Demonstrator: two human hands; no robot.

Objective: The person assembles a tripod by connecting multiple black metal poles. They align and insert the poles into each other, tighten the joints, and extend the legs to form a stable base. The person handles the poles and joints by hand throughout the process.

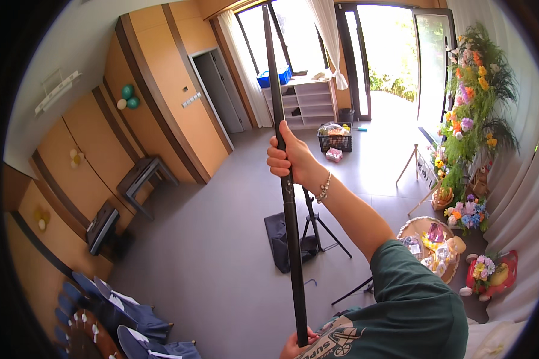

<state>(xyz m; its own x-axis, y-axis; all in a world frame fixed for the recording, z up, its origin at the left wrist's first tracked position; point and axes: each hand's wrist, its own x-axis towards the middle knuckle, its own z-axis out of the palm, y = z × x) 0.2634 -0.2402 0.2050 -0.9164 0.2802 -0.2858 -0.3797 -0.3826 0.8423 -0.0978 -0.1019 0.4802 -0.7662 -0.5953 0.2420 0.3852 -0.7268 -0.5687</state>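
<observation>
A long black pole point(291, 239) rises through the middle of the view, slightly tilted, its top end in front of the window. My right hand point(290, 154) is wrapped round it about halfway up, thumb along the near side, a beaded bracelet at the wrist. Low at the bottom edge, my left hand point(294, 346) is closed round the pole's lower end; my shirt partly hides it. Beyond the pole, a black tripod stand point(314, 224) stands on the floor, with a dark cloth bag point(276, 242) lying beside it.
More stand legs point(353, 290) spread near my right arm. On the right are a round basket point(402, 230) of wrapped items, a red toy car point(506, 272) and a tall flower display point(461, 128). A black crate point(335, 143) stands by white shelves point(317, 105). Blue-covered chairs point(132, 314) are lower left.
</observation>
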